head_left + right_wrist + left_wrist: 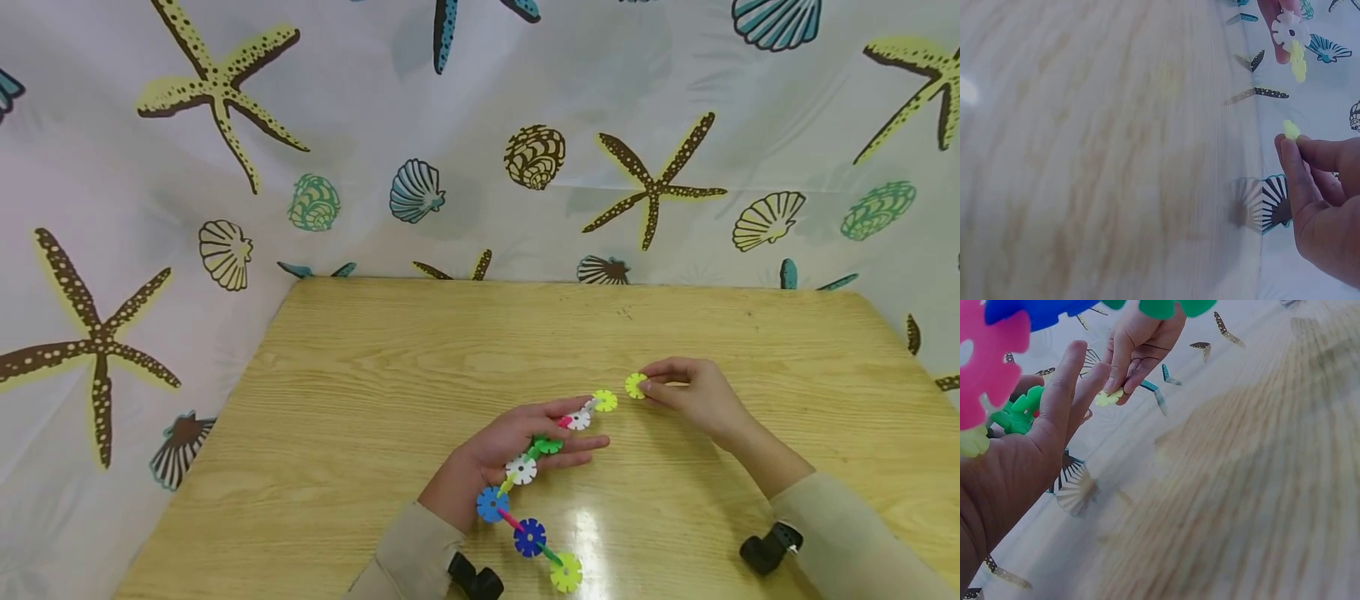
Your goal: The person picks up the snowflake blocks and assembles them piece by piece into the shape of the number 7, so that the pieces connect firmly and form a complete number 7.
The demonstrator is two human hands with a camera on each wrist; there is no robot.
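Note:
My left hand [504,440] holds a chain of interlocking plastic discs [530,537] between thumb and forefinger, near its upper end. Notched like flowers, the discs are white, green, yellow, pink and blue. The chain runs over the palm and past the wrist, down to a yellow disc [566,572]. At the upper end another yellow disc [605,401] sticks out past the fingertips. A loose yellow disc [636,386] is pinched between the thumb and fingertips of my right hand [696,398], a small gap from that end. Fingers partly hide the chain's middle.
Both hands are above a light wooden table [360,367]. A white curtain [465,125] printed with starfish and shells hangs behind the table and along its sides. Black wrist devices [770,550] sit at both sleeves.

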